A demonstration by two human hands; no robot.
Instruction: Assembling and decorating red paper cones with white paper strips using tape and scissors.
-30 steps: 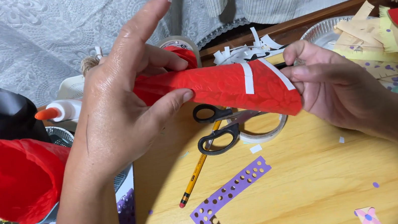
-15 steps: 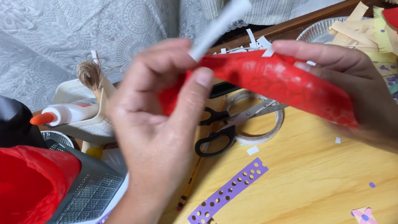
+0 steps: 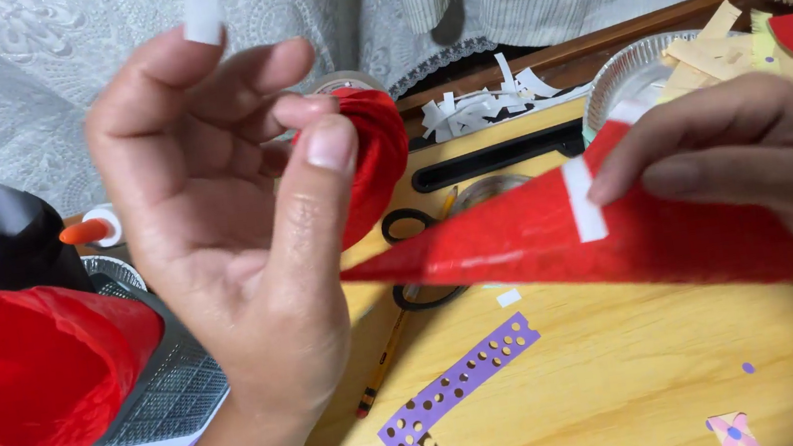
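Your right hand (image 3: 764, 178) is the one doing the holding here: its fingers are pinched down on the wide end of the red paper cone (image 3: 560, 238), right beside the white tape strip (image 3: 583, 200) that crosses the seam. The cone lies nearly level across the middle of the frame, long axis running left to right, with its pointed tip ending just below your left thumb, so it sits to the right of your left hand (image 3: 236, 233) and almost touches it. That left hand is up and mostly open, palm toward you, fingers loosely curled, and a small white strip (image 3: 202, 5) sticks up from a fingertip at the top edge; I can't tell if it's pinched or just stuck there. So the right hand has the cone, and the left is nearer the tip. Compared with 0.5 s ago, your left hand has let go of the cone and lifted clear, and the cone has swung down flatter. Under it all, on the tabletop (image 3: 638, 385), there are scissors (image 3: 417, 225), a pencil (image 3: 388, 355) and a punched purple strip (image 3: 467, 386). A 2nd red cone (image 3: 31, 369) sits at lower left.
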